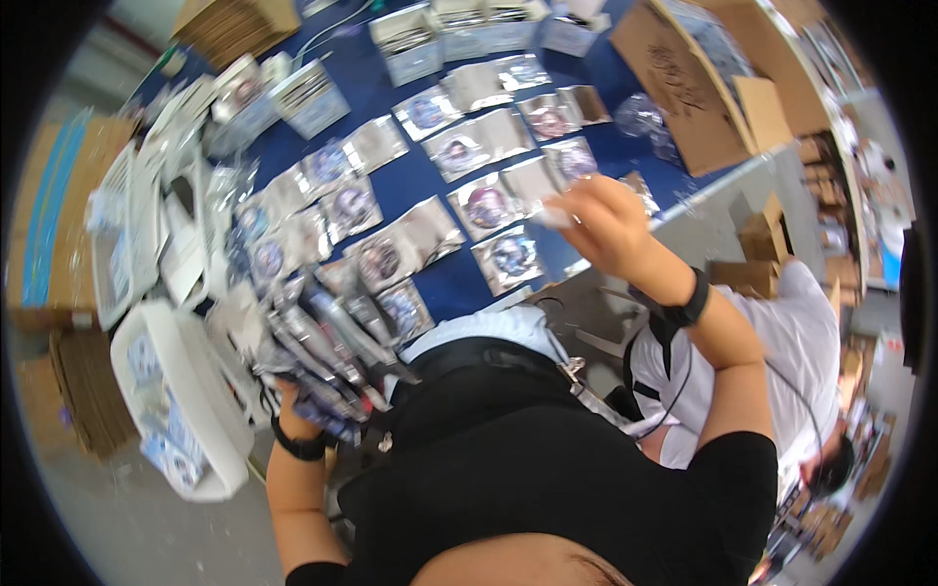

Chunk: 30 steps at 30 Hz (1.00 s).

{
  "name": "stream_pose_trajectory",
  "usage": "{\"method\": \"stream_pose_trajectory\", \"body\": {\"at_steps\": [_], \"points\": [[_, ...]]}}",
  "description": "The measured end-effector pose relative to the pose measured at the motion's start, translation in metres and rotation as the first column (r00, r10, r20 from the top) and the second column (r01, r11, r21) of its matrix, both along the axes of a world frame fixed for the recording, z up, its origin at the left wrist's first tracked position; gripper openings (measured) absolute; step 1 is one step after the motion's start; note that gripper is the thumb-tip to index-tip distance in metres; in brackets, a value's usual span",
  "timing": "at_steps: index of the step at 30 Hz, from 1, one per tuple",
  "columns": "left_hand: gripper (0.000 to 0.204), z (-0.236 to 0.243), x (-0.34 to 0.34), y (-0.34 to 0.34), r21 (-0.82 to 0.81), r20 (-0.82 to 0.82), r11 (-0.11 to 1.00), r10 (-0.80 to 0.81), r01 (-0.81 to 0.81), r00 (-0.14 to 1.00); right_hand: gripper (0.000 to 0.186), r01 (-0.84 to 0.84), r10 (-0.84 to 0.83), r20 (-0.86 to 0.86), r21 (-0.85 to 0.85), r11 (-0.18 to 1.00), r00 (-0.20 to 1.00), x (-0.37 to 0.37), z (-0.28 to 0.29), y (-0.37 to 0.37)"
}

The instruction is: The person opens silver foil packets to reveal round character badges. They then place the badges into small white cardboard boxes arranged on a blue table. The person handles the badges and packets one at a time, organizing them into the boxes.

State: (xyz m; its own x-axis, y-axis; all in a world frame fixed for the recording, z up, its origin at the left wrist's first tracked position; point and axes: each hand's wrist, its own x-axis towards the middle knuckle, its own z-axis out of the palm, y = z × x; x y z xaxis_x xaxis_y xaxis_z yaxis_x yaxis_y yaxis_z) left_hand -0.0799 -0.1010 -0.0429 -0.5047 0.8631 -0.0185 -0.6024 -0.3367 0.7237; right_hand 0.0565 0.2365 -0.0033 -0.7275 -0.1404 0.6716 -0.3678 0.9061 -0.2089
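My left hand (pixel 299 414) is closed under a thick fan of shiny plastic packets (pixel 327 337), which covers most of its fingers. Over the right front part of the blue table (pixel 396 190), my right hand (pixel 608 230) is raised with its fingers bent together in a pinch. A small whitish, blurred thing (pixel 555 216) shows at its fingertips; its kind cannot be made out. Rows of clear packets with round, coloured discs lie on the table, among them a pink-purple disc packet (pixel 486 206) and a blue disc packet (pixel 510 258) nearest the right hand.
White boxes (pixel 405 49) of packets line the table's back. An open cardboard carton (pixel 684 93) stands at the right, beside crumpled clear plastic (pixel 640 117). White plastic baskets (pixel 161 337) stand at the left. A person in a white shirt (pixel 782 337) is close on my right.
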Motion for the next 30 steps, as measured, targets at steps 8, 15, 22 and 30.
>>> {"method": "stream_pose_trajectory", "body": {"at_steps": [8,15,22,30], "points": [[0.055,-0.006,-0.003,0.024,0.387,0.629,0.922,-0.271,0.009,0.729,0.027,0.888,-0.711,0.549,-0.385,0.252,0.439,0.082,-0.165,0.176],[0.053,0.016,-0.014,0.037,0.366,0.578,0.93,-0.221,-0.008,0.786,0.012,0.813,-0.631,0.65,0.035,0.582,0.424,0.174,-0.261,0.291],[0.071,-0.081,-0.02,-0.013,0.132,0.404,0.991,-0.028,-0.029,0.914,0.012,0.576,-0.399,0.808,-0.589,-0.567,0.434,0.201,-0.329,0.372],[0.064,-0.044,0.002,0.017,0.18,0.562,0.976,-0.003,-0.119,0.827,0.03,0.518,-0.195,0.489,-0.708,0.481,0.85,0.006,-0.077,0.095]]}}
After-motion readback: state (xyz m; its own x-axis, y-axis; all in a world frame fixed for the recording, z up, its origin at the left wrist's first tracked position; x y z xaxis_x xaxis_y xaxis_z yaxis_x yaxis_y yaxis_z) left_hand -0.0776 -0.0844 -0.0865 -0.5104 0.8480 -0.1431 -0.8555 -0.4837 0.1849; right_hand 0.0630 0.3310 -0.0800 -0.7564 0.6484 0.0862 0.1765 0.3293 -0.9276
